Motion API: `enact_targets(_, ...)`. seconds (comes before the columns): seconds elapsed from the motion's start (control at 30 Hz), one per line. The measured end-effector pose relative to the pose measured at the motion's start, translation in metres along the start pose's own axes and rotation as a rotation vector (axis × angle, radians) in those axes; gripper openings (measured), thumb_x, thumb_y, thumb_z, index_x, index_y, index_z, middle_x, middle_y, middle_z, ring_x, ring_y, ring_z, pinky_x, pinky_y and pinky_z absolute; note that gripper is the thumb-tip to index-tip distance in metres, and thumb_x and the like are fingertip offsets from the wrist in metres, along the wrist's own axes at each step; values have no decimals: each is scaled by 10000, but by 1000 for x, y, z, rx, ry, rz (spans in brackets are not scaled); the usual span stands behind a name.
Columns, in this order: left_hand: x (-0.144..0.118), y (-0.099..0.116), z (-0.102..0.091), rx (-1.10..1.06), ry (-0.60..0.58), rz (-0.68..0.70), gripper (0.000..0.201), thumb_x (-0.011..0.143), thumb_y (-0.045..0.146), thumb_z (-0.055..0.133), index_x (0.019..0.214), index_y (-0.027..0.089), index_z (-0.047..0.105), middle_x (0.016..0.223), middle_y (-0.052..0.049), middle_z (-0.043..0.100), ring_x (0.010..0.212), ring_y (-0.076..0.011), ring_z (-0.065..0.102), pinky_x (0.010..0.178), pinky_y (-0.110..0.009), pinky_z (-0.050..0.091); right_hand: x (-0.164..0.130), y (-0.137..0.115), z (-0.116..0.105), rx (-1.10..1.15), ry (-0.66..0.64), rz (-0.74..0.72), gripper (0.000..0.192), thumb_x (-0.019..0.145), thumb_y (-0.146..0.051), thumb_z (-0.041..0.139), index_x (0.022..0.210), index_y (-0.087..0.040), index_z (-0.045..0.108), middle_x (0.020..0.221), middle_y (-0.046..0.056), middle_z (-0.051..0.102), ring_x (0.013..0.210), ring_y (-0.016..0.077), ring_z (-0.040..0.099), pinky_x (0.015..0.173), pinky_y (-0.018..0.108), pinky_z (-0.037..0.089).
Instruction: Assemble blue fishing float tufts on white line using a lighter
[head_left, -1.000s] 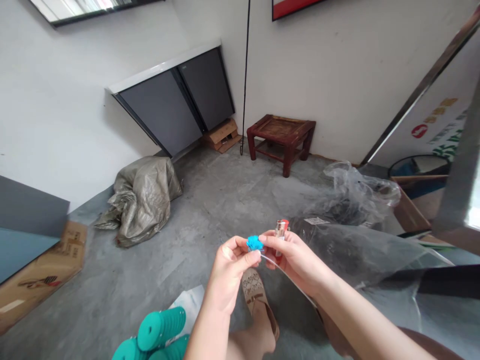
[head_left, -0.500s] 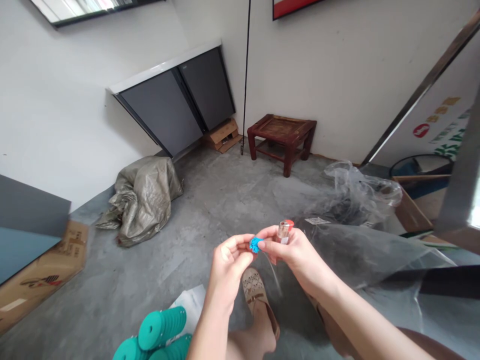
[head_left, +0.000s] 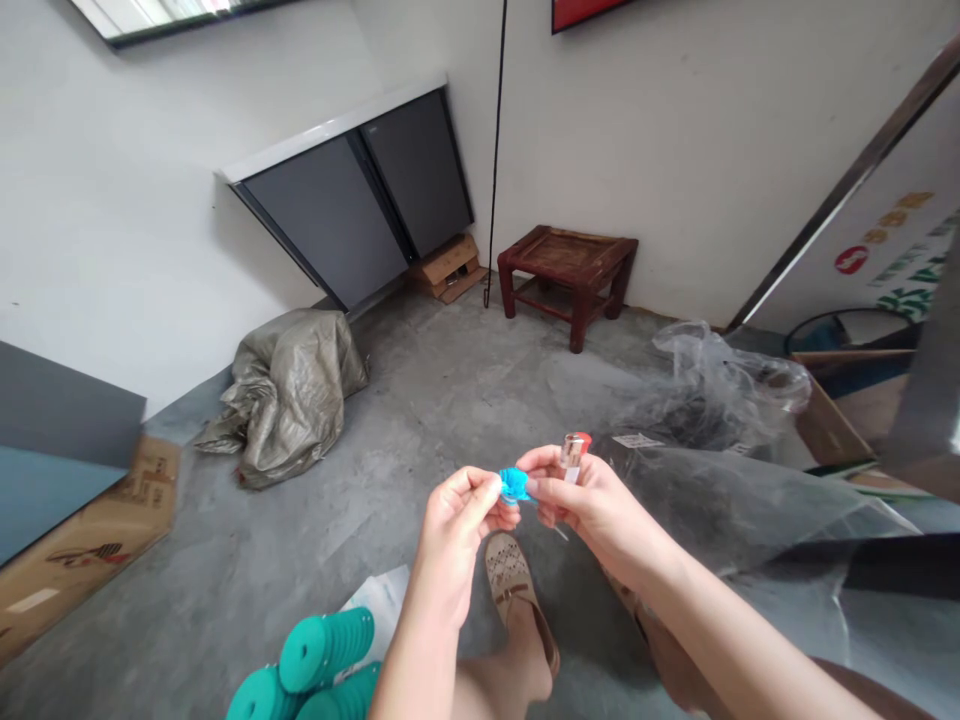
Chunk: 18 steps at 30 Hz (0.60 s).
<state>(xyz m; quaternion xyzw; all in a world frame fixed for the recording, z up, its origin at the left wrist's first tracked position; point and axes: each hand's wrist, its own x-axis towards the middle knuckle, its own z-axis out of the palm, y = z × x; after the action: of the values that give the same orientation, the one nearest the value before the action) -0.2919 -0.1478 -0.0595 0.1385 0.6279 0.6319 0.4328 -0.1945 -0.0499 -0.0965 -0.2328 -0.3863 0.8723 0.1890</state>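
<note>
A small, crinkled bright blue bundle is stretched between my two hands above the floor; its exact kind is too small to make out. My left hand pinches its left end between thumb and fingertips. The right end is pinched by my right hand, thumb on top. Tucked in that same hand is a cigarette lighter, its metal hood and red lever pointing up. A thin pale strand shows below the right fingers.
Teal ribbed spools lie at the lower left. A crumpled grey sack rests by the wall, with a cardboard box left of it. Ahead stands a low wooden stool. Clear plastic sheeting spreads on the right.
My hands have moved slightly apart, and the blue bundle now shows wider between them. My left fingers have shifted to its left end. The lighter stays in my right hand.
</note>
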Motion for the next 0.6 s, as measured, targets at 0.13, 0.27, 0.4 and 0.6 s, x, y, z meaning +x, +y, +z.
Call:
enact_targets(0.13, -1, -1, 2, -128, -59, -33, 206, 720, 302, 687, 680, 138, 571, 607, 8, 588, 569, -79, 542, 583, -184, 451, 0, 1, 0, 55, -3, 14, 257, 614, -284, 739, 772, -168, 572, 571, -46, 539, 451, 63, 438, 473, 208, 300)
enact_targets(0.27, -2, -3, 3, -190, -81, -78, 224, 695, 312, 717, 741, 146, 575, 669, 11, 600, 600, -84, 569, 611, -197, 469, 1, 0, 2, 38, 23, -19, 281, 594, -303, 758, 710, -167, 541, 521, -60, 498, 452, 66, 425, 486, 213, 304)
enact_targets(0.4, -1, -4, 4, -204, -17, -97, 276, 609, 314, 777, 703, 136, 588, 623, 16, 604, 559, -83, 572, 581, -192, 476, 1, 1, 4, -41, 52, -56, 244, 602, -295, 734, 657, -162, 538, 493, -59, 473, 462, 76, 415, 498, 226, 312)
enact_targets(0.6, 1, -4, 7, -93, 117, 6, 240, 592, 304, 769, 668, 113, 647, 626, -16, 640, 590, -102, 582, 571, -195, 479, -1, -3, 5, -193, 103, -140, 145, 656, -282, 656, 664, -153, 591, 466, -46, 454, 473, 88, 386, 499, 244, 293)
